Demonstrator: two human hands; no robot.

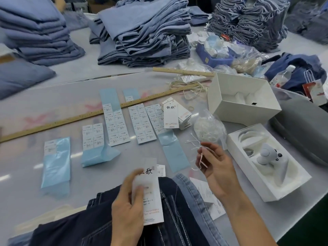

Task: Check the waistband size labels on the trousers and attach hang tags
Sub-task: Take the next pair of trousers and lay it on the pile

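Hang tag: white card, black characters at top, small print lower down. Sits lower centre of frame, held upright over the dark trousers. Left hand grips it along its left edge, thumb across the face, fingers curled behind.

Right hand, right of the tag and apart from it: thumb and fingertips pinch a thin white string; loose ends trail up and left from the pinch. Palm faces the camera.

Dark trousers lie at the bottom edge, white contrast stitching visible. A lighter denim pair lies just beside them on the right, partly underneath. Waistband label not readable from this view.

Centre of frame: sheets of size stickers on pale blue backing, several strips side by side. Right of them, a stack of spare tags with the same characters. A clear bag of strings sits just above the right hand.

A long wooden ruler crosses the table diagonally behind the stickers. Right side: an open white box; lower right, a white tray holding a small white device. Upper frame: stacks of folded blue denim.
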